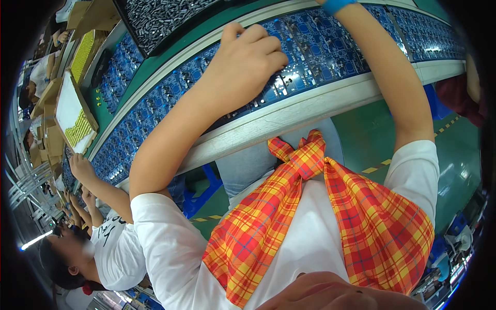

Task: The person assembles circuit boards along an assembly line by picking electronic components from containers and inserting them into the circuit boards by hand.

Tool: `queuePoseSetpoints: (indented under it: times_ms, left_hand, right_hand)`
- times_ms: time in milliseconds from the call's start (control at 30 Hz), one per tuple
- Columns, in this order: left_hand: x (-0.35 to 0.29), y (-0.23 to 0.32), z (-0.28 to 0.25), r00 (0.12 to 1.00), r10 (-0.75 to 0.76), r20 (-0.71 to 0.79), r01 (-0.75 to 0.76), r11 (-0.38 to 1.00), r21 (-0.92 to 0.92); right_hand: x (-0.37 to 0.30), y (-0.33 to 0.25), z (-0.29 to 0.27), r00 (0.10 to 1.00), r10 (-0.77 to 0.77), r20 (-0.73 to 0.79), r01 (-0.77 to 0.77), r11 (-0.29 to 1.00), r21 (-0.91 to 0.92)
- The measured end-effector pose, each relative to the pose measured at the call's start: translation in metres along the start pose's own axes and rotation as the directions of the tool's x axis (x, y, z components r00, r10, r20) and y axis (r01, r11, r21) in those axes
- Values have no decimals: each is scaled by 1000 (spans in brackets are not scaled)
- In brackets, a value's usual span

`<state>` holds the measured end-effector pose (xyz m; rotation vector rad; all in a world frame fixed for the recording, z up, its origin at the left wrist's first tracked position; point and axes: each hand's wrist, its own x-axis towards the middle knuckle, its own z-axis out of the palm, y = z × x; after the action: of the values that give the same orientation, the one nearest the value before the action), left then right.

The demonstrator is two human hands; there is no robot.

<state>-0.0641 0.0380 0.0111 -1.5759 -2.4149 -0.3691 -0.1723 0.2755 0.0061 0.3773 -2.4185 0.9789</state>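
My left hand [252, 66] is over a row of blue circuit boards [305, 49] that lie along a metal-edged conveyor line. Its fingers are curled in, with the fingertips turned down and away from view, so anything pinched in them is hidden. Small black and silver parts are mounted on the boards around it. My right forearm reaches across the boards to the top edge of the picture, where a blue wristband [337, 4] shows; the hand beyond it is cut off.
A black tray [142, 39] of small dark metallic parts stands beyond the line. To the left are more blue boards [120, 67] and a cardboard box [77, 111] with yellow parts. A co-worker [116, 248] sits at my left. The metal rail [289, 116] runs along the near edge.
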Motion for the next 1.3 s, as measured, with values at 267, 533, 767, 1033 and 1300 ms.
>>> queuePoseSetpoints:
  times_ms: [267,533,767,1033,1300]
  left_hand:
    - [-19,-84,-63,841,-432,-325,479,875,77]
    - [-24,-113,-56,758,-629,-175,653,733,190]
    - [-47,-128,-54,803,-526,-278,254,726,-640]
    - [-11,-39,-54,909,-364,-202,324,923,-206]
    - [-8,-6,-34,910,-364,200,411,717,-564]
  right_hand:
    - [-70,-67,-72,917,68,392,-101,993,64]
    - [-117,-69,-57,794,-222,566,294,955,-37]
    - [-116,-76,-55,753,-233,616,337,940,-57]
    - [-111,-86,-72,703,-119,701,350,916,-195]
    - [-14,-24,-78,962,-120,245,156,979,-132]
